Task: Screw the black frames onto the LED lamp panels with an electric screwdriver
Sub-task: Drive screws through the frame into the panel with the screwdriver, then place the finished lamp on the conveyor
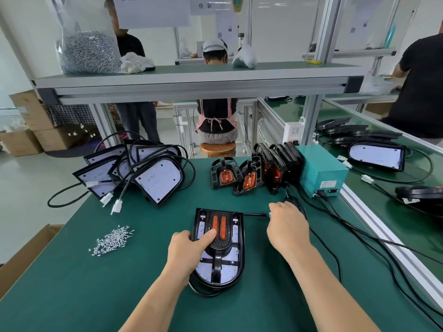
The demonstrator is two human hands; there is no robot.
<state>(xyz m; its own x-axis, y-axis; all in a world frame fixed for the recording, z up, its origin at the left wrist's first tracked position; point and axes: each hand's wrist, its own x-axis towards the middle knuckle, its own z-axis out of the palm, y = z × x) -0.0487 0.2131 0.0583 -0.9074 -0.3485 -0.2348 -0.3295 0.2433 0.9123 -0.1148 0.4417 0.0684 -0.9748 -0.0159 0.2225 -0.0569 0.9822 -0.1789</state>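
Two stocks of parts stand at the far edge of the green table point(72, 271). On the left is a loose stack of bare LED panels point(157, 180), their black leads and white plugs point(116, 206) trailing toward the front. On the right a row of black frames point(249, 176) with orange inserts leans against a teal power box point(321, 168). Black cables point(359, 238) run from that box across the table's right side, just past the right hand. A small scatter of loose screws point(111, 240) lies left of the work. On the shelf above, a clear plastic bag point(88, 51) holds a great many more screws, with a white cloth point(136, 62) beside it. Paper sheets hang over the shelf; their writing is too blurred to read, as is the label on the box front. More lamps point(376, 154) lie on the green belt to the right.

Near the front middle lies the lamp panel point(233, 256) with a black frame point(219, 246) seated on it. The left hand point(189, 248) grasps its left edge, thumb laid across the frame's orange strip. The right hand point(287, 231) hovers just right of the panel, over its lead; the back of the hand hides the fingers, so I cannot tell whether it holds anything
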